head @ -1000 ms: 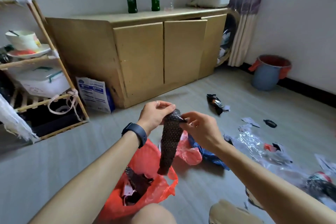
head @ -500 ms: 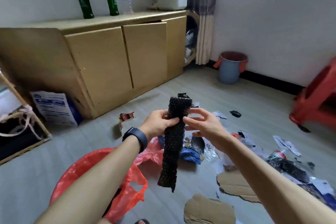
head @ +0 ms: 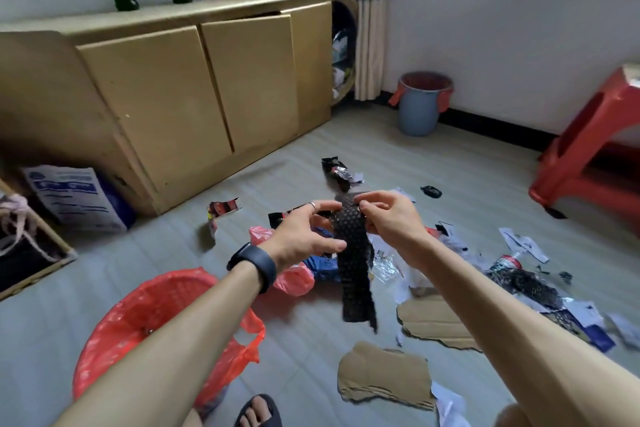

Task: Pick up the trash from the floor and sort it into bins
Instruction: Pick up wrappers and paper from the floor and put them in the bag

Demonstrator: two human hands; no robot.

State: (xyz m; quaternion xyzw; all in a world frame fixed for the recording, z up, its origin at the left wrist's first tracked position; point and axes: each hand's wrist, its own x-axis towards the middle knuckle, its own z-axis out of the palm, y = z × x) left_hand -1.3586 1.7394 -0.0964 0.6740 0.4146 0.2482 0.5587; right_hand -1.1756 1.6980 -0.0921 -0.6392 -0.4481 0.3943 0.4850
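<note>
I hold a long black bubble-wrap strip point(head: 356, 270) up in front of me, and it hangs down over the floor litter. My right hand point(head: 391, 218) pinches its top right corner. My left hand point(head: 304, 236), with a dark watch on the wrist, has its fingertips at the top left edge and its thumb lower on the same edge. A basket lined with a red bag point(head: 156, 322) stands at lower left under my left forearm. A blue bucket with a red liner point(head: 420, 104) stands by the far wall.
Torn cardboard point(head: 384, 374), a black wrapper point(head: 337, 173), a blue bag point(head: 322, 269), a bottle point(head: 509, 263) and paper scraps litter the floor. A wooden cabinet point(head: 173, 97) stands behind, a red stool point(head: 588, 149) at right. My sandalled foot point(head: 259, 409) is at the bottom.
My view has swung right, away from the shelf rack. Both hands shifted to the strip's top edge, and my left hand's fingers have spread out from a closed grip.
</note>
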